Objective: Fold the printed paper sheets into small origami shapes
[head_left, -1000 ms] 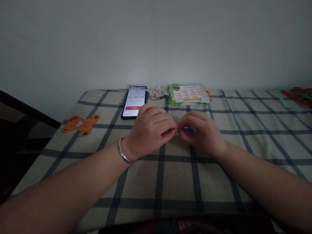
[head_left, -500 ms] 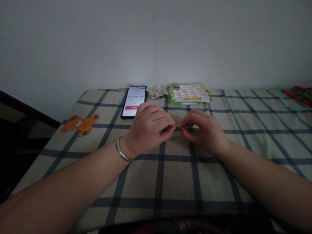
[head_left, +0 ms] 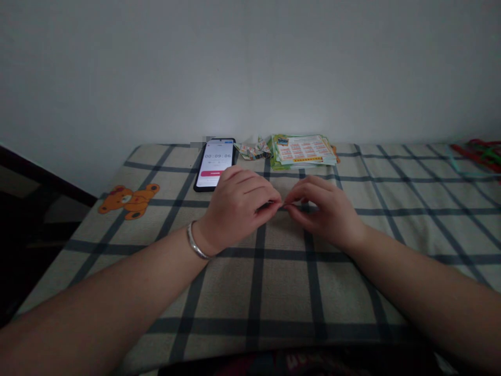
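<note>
My left hand (head_left: 245, 203), with a silver bangle at the wrist, pinches a thin flat piece (head_left: 283, 204) between thumb and fingertips. From the other side my right hand (head_left: 323, 206) is closed on the same piece, thumb below and fingers above. The fingertips of both hands almost meet over the middle of the checked tablecloth. The piece shows only as a thin edge, mostly hidden by the fingers, so its kind cannot be made out.
Behind my left hand lies a phone (head_left: 213, 162) with a timer on screen. Beside it are a folded paper shape (head_left: 254, 150) and a stack of printed paper sheets (head_left: 301, 150). A bear cutout (head_left: 129, 200) lies left; red and green items (head_left: 483, 154) lie far right. A wall stands behind.
My right hand has shifted slightly left, closing the small gap between the fingertips. The thin yellowish strip that showed between them is now mostly covered. My left hand has hardly moved.
</note>
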Available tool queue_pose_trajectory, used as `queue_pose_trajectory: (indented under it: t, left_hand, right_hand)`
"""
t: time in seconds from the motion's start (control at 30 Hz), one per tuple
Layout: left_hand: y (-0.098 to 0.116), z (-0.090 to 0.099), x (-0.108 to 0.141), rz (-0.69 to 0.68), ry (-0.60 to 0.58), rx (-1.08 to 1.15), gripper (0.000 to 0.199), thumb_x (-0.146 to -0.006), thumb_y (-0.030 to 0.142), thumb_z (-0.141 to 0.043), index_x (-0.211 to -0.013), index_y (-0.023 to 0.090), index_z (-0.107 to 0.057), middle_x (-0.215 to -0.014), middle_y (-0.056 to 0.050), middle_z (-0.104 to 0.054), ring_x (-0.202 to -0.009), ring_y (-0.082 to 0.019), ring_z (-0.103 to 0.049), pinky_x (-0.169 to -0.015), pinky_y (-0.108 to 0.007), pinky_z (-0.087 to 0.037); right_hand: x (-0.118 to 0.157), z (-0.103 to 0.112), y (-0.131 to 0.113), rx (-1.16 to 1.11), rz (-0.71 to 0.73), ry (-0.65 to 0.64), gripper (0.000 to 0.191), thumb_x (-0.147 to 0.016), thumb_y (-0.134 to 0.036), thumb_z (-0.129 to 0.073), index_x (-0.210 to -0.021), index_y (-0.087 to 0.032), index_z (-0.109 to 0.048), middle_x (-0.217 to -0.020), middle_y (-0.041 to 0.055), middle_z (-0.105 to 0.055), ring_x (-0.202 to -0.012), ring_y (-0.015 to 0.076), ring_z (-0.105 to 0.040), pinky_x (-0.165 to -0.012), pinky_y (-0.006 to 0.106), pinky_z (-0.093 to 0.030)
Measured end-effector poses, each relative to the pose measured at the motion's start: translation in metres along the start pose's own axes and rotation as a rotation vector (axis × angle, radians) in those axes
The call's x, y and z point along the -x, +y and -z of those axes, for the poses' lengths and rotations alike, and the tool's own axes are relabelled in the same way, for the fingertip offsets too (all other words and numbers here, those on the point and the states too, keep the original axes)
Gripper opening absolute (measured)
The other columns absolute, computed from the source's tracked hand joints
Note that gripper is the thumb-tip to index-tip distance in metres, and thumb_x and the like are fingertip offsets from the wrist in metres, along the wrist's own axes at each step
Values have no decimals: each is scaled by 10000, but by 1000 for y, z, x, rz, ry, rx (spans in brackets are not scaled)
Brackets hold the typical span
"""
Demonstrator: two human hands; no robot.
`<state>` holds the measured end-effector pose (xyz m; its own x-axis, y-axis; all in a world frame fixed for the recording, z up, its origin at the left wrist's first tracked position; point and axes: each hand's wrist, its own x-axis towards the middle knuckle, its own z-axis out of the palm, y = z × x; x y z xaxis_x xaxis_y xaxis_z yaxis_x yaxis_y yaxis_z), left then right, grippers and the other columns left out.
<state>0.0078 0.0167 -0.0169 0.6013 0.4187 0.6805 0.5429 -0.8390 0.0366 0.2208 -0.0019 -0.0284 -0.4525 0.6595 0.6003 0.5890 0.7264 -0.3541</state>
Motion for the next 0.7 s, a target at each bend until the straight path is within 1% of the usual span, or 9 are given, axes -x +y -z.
queue_pose_trajectory:
  t: [0.17,0.27,0.33,0.43,0.5,0.53,0.6,0.7]
  left_hand:
    - [-1,-2,2,1,-28,20,96,-892,242,-635,-811,210,-674,-856,17,-723,-848,-179,-641,-819,-346,-427]
    - [-4,-5,4,44,-64,39,97,-895,282,-645,-848,202,-674,-873,11,-725,-854,-177,-651,-775,-317,-450]
    - [-7,-7,5,95,-60,62,89,-890,283,-653,-885,195,-668,-883,6,-723,-850,-169,-659,-754,-295,-462]
    - [-10,-9,6,212,-19,75,78,-879,248,-658,-917,180,-653,-882,-4,-716,-830,-164,-661,-735,-279,-469]
    - [-12,-10,6,274,-28,79,82,-874,242,-653,-913,170,-646,-866,-11,-707,-803,-165,-653,-701,-274,-462]
    - [-13,-10,6,294,-49,83,86,-873,246,-648,-908,167,-644,-857,-12,-701,-787,-163,-646,-679,-269,-454]
    - [-16,-11,6,318,-127,99,91,-872,249,-636,-906,164,-642,-845,-13,-690,-752,-156,-629,-635,-257,-433]
    - [-19,-13,7,344,-234,112,101,-878,251,-615,-904,158,-643,-816,-14,-677,-702,-146,-606,-588,-246,-405]
  right_hand:
    - [-1,-1,1,56,1,-1,77,-803,-138,-633,-799,-198,-584,-770,11,-617,-728,153,-594,-652,292,-473]
    - [-3,2,3,5,-12,4,82,-803,-124,-620,-790,-197,-584,-756,9,-608,-707,142,-582,-636,282,-475]
    - [-3,4,5,-48,-36,22,77,-811,-129,-614,-792,-197,-584,-757,8,-600,-696,135,-571,-622,273,-478]
    - [-2,5,9,-84,-96,79,74,-816,-138,-608,-792,-202,-581,-768,6,-599,-699,134,-564,-607,269,-486]
    - [-2,5,11,-112,-151,116,66,-819,-146,-601,-800,-206,-583,-777,6,-604,-706,136,-570,-591,262,-492]
    - [-2,5,12,-130,-181,130,61,-819,-151,-598,-801,-208,-583,-777,6,-606,-708,137,-574,-583,259,-495]
    - [-2,4,13,-156,-235,152,51,-821,-164,-593,-797,-208,-581,-775,6,-607,-707,137,-578,-571,253,-499]
    - [-2,2,14,-160,-282,149,39,-830,-187,-586,-796,-205,-580,-778,8,-608,-692,134,-578,-559,251,-503]
